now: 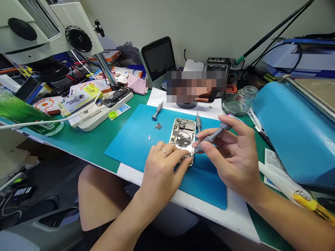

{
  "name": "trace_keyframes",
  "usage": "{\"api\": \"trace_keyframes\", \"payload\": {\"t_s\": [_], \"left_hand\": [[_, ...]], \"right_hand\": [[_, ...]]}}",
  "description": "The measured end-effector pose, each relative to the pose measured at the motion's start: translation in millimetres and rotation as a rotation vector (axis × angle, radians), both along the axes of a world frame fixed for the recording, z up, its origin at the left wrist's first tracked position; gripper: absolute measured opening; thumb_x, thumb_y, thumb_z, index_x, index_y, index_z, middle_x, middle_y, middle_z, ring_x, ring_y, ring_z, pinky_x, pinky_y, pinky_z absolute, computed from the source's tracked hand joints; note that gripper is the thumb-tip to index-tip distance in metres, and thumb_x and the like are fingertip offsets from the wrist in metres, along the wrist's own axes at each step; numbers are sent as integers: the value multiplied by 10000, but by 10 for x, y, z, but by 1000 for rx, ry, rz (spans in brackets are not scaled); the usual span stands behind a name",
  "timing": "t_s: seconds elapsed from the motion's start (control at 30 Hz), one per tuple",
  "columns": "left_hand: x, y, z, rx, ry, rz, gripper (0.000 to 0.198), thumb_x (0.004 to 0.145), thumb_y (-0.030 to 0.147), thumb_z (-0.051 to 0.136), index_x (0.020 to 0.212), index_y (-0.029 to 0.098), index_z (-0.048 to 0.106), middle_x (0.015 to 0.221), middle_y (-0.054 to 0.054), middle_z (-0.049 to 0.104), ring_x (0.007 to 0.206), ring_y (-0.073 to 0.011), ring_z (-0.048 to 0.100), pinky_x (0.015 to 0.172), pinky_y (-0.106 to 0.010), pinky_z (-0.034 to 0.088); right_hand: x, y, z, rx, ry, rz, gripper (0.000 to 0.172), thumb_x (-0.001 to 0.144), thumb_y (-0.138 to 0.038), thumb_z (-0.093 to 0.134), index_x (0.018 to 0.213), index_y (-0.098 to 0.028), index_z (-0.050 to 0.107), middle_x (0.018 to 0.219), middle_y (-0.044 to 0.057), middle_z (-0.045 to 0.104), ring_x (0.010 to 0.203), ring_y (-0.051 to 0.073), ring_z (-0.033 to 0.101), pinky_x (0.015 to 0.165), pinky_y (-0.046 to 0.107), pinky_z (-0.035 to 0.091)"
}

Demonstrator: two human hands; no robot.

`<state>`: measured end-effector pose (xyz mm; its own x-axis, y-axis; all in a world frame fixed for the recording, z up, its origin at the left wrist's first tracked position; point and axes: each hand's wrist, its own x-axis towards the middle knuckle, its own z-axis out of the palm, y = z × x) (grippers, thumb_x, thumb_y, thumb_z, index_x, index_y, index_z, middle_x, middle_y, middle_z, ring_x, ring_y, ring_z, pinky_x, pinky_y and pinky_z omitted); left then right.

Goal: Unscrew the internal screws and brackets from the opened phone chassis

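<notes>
An opened phone (182,134) with its insides showing lies on a blue work mat (136,143). My left hand (163,167), with a ring on one finger, rests on the phone's near end, its fingers pressed down to steady it. My right hand (234,157) pinches a grey screwdriver (213,136), whose tip points down at the phone's lower right edge. A second screwdriver (157,111) and a third (198,122) lie on the mat beside the phone. Small loose parts (158,126) sit left of the phone.
A microscope (47,31) hangs over the left of the bench, above boxes and packets. A small screen (158,59) stands at the back. A glass jar (240,100) and a big blue machine (290,132) are on the right. A yellow-handled tool (311,204) lies near right.
</notes>
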<state>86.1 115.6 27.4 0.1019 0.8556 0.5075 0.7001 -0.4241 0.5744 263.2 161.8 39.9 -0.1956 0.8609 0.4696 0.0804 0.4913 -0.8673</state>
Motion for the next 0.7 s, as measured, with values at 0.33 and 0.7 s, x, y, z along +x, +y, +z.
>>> {"api": "trace_keyframes", "payload": {"t_s": [0.33, 0.7], "left_hand": [[5, -16, 14, 0, 22, 2, 49, 974, 180, 699, 969, 184, 748, 852, -20, 702, 801, -209, 545, 780, -393, 424], [9, -44, -12, -19, 47, -10, 39, 975, 199, 703, 978, 191, 741, 859, -20, 706, 815, -213, 547, 782, -393, 423]], "right_hand": [[-12, -10, 13, -4, 13, 17, 517, 970, -171, 691, 1391, -374, 469, 1073, -6, 720, 892, 178, 753, 718, 334, 688], [-21, -38, 60, -2, 65, 10, 497, 960, -179, 708, 1355, -400, 501, 1049, 2, 722, 863, 206, 756, 712, 389, 688]]}}
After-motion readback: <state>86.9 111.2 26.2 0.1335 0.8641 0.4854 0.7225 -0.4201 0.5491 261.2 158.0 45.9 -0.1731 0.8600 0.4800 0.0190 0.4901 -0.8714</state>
